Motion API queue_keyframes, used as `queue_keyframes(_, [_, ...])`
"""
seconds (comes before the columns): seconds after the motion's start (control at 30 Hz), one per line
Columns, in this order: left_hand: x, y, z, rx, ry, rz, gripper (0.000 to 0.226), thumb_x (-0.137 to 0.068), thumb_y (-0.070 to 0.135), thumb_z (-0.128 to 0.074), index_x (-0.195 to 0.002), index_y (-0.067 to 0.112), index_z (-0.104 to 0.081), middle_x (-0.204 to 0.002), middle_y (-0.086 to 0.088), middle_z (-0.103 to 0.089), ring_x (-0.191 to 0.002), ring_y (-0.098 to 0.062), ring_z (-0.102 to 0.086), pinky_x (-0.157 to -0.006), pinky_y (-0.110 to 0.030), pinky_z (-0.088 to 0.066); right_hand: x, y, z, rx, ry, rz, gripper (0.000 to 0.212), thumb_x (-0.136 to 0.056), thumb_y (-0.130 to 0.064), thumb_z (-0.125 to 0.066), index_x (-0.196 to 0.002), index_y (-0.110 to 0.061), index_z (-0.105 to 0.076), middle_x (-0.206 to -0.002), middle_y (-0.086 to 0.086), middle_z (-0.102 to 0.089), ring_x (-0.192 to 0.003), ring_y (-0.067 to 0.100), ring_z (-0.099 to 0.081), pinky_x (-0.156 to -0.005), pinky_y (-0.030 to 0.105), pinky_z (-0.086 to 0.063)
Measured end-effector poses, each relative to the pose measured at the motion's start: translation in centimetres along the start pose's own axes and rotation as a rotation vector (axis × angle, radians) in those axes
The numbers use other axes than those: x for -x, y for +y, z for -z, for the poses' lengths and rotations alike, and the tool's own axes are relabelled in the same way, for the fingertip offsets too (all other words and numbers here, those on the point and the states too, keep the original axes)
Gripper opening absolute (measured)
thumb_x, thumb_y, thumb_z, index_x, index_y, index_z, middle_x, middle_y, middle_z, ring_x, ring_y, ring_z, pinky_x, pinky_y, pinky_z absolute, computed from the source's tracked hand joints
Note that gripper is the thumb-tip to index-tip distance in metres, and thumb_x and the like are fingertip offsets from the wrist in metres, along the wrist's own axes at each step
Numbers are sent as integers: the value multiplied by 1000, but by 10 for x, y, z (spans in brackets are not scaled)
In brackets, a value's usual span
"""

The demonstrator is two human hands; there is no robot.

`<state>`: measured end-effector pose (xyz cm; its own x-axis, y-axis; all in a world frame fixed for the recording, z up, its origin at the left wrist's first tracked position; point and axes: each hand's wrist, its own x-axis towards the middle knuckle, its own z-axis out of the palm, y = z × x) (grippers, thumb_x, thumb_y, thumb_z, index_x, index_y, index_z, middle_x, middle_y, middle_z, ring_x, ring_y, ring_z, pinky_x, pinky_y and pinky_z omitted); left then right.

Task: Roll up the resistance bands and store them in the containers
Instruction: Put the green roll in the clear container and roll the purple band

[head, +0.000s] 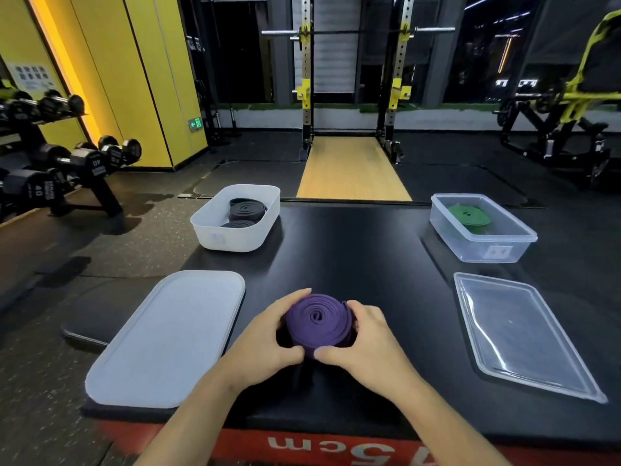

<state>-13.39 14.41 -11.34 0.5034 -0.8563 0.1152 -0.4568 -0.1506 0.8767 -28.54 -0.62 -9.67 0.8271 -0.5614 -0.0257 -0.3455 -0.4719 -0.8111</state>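
2 tubs on the pad [353,250]: white tub [232,237] far-left corner, clear tub [484,247] far-right corner. 2 lids: white lid [164,338] at left edge, clear lid [524,334] at right edge. 4 rolled bands seen: 2 black bands [247,210] in white tub, 1 green band [473,213] in clear tub, 1 purple band [319,319] nr front edge. 2 hands: left hand [265,344], right hand [366,338].
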Motion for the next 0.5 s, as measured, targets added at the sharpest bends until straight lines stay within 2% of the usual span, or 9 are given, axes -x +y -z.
queue_keyframes(0.1, [-3, -1, -1, 106, 44, 52, 76, -77, 5, -65, -148, 30, -51, -143, 15, -62, -134, -3, -56, -116, -33, -44, -1, 1, -10, 61, 70, -2, 87, -53, -62, -90, -124, -34, -48, -129, -16, -41, -123, 7, -47, -99, 29, -46])
queue_keyframes(0.17, [-5, -3, -1, 140, 72, 61, 63, -85, 4, -69, -143, 25, -58, -140, 13, -65, -132, -3, -58, -115, -33, -45, -2, 3, -17, 118, 97, -1, 116, -56, -66, -89, -150, -26, -33, -147, -13, -34, -141, 12, -32, -113, 31, -38])
queue_keyframes(0.23, [-5, -4, -1, 148, 86, 58, 52, -91, 0, -73, -137, 24, -65, -141, 14, -63, -130, 2, -58, -114, -27, -45, -1, 3, -20, 148, 124, 21, 132, -59, -69, -87, -160, -20, -17, -158, -10, -27, -147, 13, -22, -118, 31, -32])
queue_keyframes(0.33, [-8, -4, 2, 146, 87, 49, 42, -91, 1, -75, -127, 23, -73, -142, 13, -61, -127, 7, -58, -104, -12, -46, -3, 3, -22, 186, 154, 46, 137, -59, -74, -83, -162, -20, -12, -161, -9, -27, -148, 14, -22, -119, 31, -30])
queue_keyframes(0.5, [-13, -7, 4, 121, 95, 27, 34, -87, 6, -81, -116, 23, -79, -137, 15, -63, -122, 7, -61, -98, -8, -46, -5, 2, -30, 292, 224, 76, 129, -56, -82, -73, -159, -23, -21, -153, -12, -34, -138, 13, -28, -115, 30, -33])
